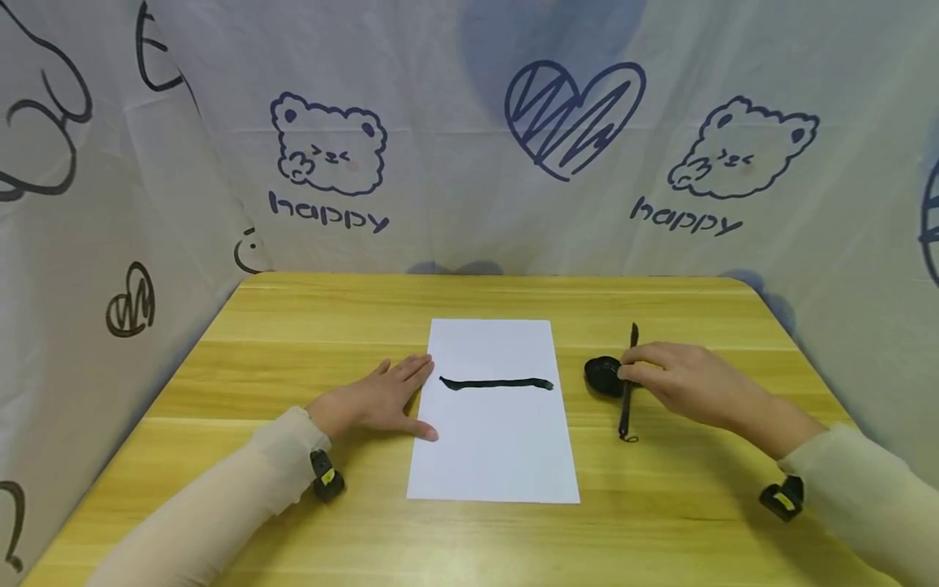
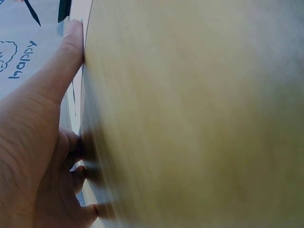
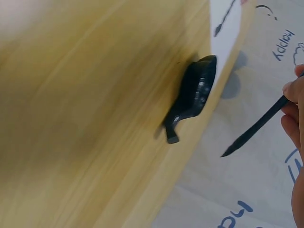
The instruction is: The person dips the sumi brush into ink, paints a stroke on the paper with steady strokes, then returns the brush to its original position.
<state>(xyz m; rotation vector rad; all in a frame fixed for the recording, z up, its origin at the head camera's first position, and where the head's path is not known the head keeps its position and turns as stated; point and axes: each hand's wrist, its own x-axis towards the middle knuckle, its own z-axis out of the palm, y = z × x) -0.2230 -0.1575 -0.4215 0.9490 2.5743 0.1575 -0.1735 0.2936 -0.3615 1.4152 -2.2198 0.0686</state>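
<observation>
A white sheet of paper [image 1: 491,456] lies upright on the table, with one thick black horizontal stroke [image 1: 499,383] across it. My left hand [image 1: 385,397] rests with fingers spread at the sheet's left edge; its thumb and fingertips touch the paper. My right hand [image 1: 685,381] pinches a dark writing brush [image 3: 256,126] by its handle. The brush tip points toward the back of the table, and a small loop hangs at the handle's near end. Below and beside the brush sits a glossy black ink dish [image 1: 601,377], partly covered by the brush and fingers in the head view.
The wooden table [image 1: 293,342] has rounded back corners. White cloth [image 1: 440,163] with bear and heart drawings hangs behind and at both sides. A small black device [image 1: 328,477] is on the left wrist, another device [image 1: 783,499] on the right.
</observation>
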